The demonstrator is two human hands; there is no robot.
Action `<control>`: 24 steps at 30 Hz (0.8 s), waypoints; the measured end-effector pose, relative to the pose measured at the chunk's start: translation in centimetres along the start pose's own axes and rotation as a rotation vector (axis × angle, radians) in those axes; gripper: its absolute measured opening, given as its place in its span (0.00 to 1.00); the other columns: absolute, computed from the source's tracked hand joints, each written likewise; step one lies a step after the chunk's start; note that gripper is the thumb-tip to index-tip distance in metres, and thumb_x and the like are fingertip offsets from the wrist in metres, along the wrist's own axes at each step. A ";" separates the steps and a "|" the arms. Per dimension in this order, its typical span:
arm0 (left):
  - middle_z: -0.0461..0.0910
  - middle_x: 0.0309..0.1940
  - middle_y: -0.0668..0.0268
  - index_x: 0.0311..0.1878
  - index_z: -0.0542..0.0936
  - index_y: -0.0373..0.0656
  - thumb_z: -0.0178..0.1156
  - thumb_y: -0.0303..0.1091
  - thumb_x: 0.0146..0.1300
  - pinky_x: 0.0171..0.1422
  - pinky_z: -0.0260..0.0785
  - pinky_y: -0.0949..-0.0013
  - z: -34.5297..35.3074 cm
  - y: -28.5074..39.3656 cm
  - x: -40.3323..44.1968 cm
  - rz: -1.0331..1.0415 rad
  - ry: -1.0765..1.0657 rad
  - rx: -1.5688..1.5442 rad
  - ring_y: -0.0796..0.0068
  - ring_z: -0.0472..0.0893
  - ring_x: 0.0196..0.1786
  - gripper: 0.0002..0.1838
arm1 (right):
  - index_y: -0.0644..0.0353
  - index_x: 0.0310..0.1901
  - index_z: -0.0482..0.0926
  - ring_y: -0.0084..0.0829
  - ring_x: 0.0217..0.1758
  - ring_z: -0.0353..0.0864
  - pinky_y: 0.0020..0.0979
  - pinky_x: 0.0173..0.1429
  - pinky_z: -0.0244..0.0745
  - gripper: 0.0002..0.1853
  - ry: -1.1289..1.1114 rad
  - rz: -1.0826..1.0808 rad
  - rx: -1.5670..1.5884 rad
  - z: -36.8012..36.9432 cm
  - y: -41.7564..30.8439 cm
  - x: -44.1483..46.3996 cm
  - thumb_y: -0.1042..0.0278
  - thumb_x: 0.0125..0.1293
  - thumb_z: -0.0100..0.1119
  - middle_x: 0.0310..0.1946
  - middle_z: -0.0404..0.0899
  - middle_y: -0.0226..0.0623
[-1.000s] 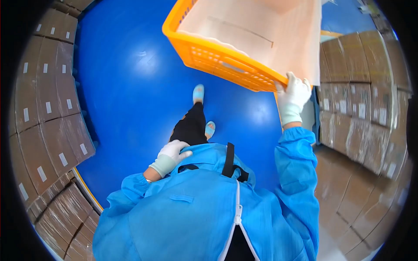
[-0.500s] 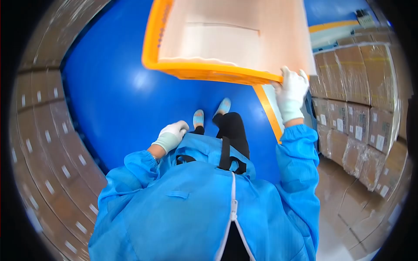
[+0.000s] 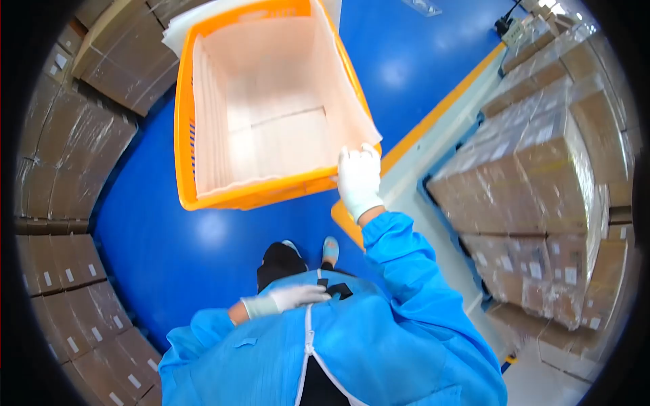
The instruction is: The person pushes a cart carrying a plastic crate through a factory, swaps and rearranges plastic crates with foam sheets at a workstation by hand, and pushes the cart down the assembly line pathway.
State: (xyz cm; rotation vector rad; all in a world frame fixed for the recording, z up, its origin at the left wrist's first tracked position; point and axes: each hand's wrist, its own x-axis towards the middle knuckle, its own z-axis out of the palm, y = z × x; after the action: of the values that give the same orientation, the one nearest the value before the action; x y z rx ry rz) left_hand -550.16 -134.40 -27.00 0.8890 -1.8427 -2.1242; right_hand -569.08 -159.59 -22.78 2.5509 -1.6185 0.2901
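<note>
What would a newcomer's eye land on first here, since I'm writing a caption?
Probably the bright orange crate with its pale lining, above centre, its near right corner in the grip of the white-gloved right hand. Next might come the glossy blue floor around it, then the stacked cartons along both sides, some in shiny clear wrap.

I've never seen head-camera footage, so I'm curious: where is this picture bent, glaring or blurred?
All head view: stacked boxes curve along both dark edges; pale glare marks the blue floor; the left hand looks blurred, while the orange crate shows a crisper near rim.
</note>
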 end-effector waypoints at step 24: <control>0.77 0.61 0.53 0.65 0.72 0.31 0.45 0.07 0.54 0.71 0.67 0.64 -75.7 3.2 -1.7 0.155 1.970 -0.103 0.59 0.77 0.63 0.32 | 0.59 0.59 0.76 0.43 0.52 0.79 0.45 0.67 0.63 0.30 -0.162 -0.001 0.020 9.4 -3.1 45.9 0.55 0.57 0.70 0.39 0.83 0.40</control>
State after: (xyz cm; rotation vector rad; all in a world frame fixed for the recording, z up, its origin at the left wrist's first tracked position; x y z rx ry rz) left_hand -507.99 -197.33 -26.91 1.6408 -0.5726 -0.3776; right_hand -546.24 -200.67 -22.00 2.6526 -1.6745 0.1025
